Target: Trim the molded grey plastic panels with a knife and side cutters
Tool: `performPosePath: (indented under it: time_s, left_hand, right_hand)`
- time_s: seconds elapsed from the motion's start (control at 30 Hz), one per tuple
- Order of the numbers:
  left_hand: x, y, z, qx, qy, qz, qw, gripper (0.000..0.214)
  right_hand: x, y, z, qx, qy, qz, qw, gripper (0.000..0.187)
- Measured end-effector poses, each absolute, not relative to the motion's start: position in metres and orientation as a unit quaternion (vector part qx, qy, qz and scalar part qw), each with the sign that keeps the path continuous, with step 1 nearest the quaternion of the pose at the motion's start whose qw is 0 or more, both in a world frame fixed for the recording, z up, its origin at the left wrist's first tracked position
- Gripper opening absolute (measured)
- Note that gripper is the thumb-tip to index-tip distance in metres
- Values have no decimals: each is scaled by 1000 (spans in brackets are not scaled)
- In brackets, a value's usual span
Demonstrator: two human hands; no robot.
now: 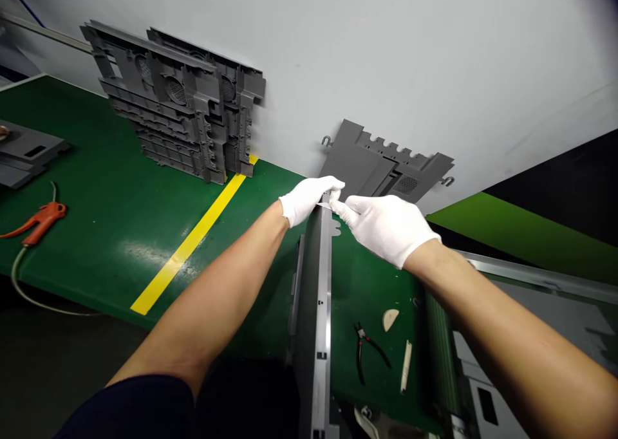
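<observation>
A tall grey panel (322,297) with a bright metal edge stands on its side in front of me, its narrow edge facing up. My left hand (309,201), in a white glove, is closed over the far end of that panel. Also gloved in white, my right hand (389,228) is closed in a pinch at the same end, its fingertips close to the left ones. Between the two hands shows a small thin whitish sliver (324,205); what the right fingertips hold is too small to tell.
Grey moulded panels (167,104) lean against the white wall, and another grey panel (360,162) with hooks stands behind my hands. Pliers (363,349), a pale half-round piece (390,320) and a cream stick (406,367) lie right. An orange air gun (46,221) lies left on the green table (111,233).
</observation>
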State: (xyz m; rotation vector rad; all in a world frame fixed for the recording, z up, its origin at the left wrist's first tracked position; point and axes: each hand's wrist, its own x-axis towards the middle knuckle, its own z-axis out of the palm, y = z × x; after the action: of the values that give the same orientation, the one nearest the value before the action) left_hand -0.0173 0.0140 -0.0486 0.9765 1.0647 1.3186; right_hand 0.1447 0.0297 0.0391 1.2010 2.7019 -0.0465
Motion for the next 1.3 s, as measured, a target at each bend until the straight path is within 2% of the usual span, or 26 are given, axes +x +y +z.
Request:
performPosePath:
  time_s: [0.47, 0.77, 0.97, 1.13, 1.3]
  left_hand:
    - [-9, 14, -44, 410, 457, 551, 565, 37]
    - [-6, 16, -43, 403, 467, 540, 573, 35]
    - [-4, 17, -43, 401, 467, 542, 572, 34]
    - [-6, 16, -46, 408, 469, 541, 566, 36]
    - [-9, 16, -50, 427, 470, 545, 548, 38]
  right_hand:
    - [156, 15, 40, 369, 919, 88, 109, 67]
    - [156, 23, 50, 360, 913, 87, 169, 71]
    - [160, 35, 48, 317, 932, 102, 144, 73]
    - [168, 32, 41, 276, 952, 96, 91, 70]
    - [178, 26, 37, 257, 966, 18, 16, 65]
